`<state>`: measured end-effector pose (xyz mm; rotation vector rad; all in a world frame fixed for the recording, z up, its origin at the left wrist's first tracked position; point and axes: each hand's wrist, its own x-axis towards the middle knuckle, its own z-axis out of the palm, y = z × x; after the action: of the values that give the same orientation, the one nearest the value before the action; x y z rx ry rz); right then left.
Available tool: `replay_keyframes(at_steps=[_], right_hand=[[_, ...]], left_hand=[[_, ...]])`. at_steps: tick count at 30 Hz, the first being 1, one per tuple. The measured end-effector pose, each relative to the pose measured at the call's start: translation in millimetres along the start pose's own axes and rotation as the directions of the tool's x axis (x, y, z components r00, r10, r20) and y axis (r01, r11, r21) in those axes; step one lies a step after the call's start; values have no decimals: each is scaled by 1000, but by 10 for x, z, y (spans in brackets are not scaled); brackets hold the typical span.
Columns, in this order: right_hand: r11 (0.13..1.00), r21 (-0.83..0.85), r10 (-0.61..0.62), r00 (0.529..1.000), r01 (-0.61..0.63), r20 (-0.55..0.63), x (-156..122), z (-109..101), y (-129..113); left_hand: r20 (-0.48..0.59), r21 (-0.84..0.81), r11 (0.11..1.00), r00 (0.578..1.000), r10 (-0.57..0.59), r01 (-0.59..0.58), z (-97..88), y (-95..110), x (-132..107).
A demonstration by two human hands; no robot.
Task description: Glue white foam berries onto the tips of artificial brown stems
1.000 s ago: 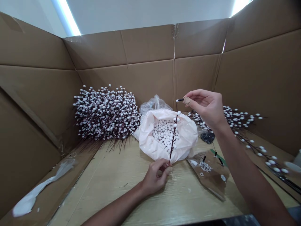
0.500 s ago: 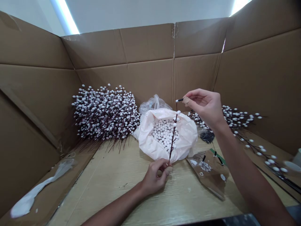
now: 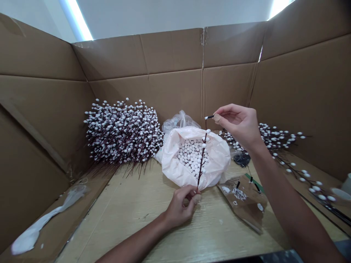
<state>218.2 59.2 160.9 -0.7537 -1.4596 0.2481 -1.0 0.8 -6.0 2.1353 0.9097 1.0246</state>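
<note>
My left hand (image 3: 183,205) pinches the lower end of a thin dark twig (image 3: 202,160) and holds it upright; a few white beads sit along its upper part. My right hand (image 3: 239,124) hovers just above the twig's tip, fingers pinched on a small dark stick with a white tip (image 3: 209,117). Behind the twig lies an open pink plastic bag (image 3: 175,166) full of white beads (image 3: 189,155).
A big pile of beaded twigs (image 3: 123,131) lies at the back left, more beaded twigs (image 3: 285,146) at the right. A cardboard scrap with white smears (image 3: 242,201) is beside the bag. A white plastic piece (image 3: 38,228) lies front left. Cardboard walls (image 3: 170,62) surround the wooden tabletop (image 3: 131,219).
</note>
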Motion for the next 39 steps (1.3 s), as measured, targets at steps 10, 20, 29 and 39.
replay_keyframes(at_steps=[10, 20, 29, 39], right_hand=[[1000, 2, 7, 1000, -7, -3, 3, -5, -29], [1000, 26, -5, 1000, 5, 0, 5, -15, -69], [999, -1, -41, 998, 41, 39, -5, -20, -45], [998, -7, -58, 997, 58, 49, -3, -18, -10]], left_hand=[[4, 1, 1000, 1000, 5, -5, 1, -11, 2], [7, -4, 1000, 1000, -8, 8, 1, -10, -1], [1, -12, 1000, 1000, -11, 11, 0, 6, 2], [1, -13, 1000, 1000, -11, 11, 2, -4, 1]])
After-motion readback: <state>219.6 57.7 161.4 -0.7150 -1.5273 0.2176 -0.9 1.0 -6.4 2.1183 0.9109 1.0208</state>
